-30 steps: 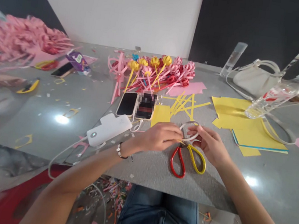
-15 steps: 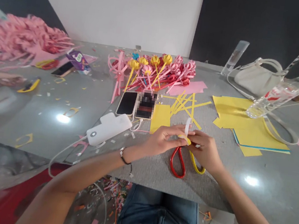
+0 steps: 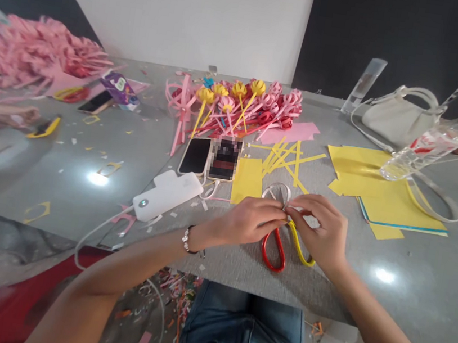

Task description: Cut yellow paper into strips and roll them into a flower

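A narrow white ring, which looks like a roll of tape (image 3: 276,188), stands on edge above the fingers of my left hand (image 3: 250,220). That hand is closed on its lower side, with thumb and fingers pressed together. Against it, the fingertips of my right hand (image 3: 324,224) pinch at the roll's near edge; whatever tiny piece they hold is hidden. Below both hands lie scissors with a red handle loop (image 3: 273,251) and a yellow one (image 3: 301,247); their blades are covered. Just beyond are a yellow paper sheet (image 3: 248,181) and loose yellow strips (image 3: 286,159).
Yellow and pink paper flowers (image 3: 239,96) are heaped at the back. Two phones (image 3: 195,156) and a white power bank (image 3: 168,197) lie left. To the right are yellow sheets (image 3: 403,204), a plastic bottle (image 3: 432,146) and a white bag (image 3: 397,124). Another person's hand (image 3: 19,115) is far left.
The white roll has turned from edge-on to showing its round opening and tilted left. My right hand's fingers have come forward to pinch beside my left fingertips. The yellow piece at my left thumb no longer shows.
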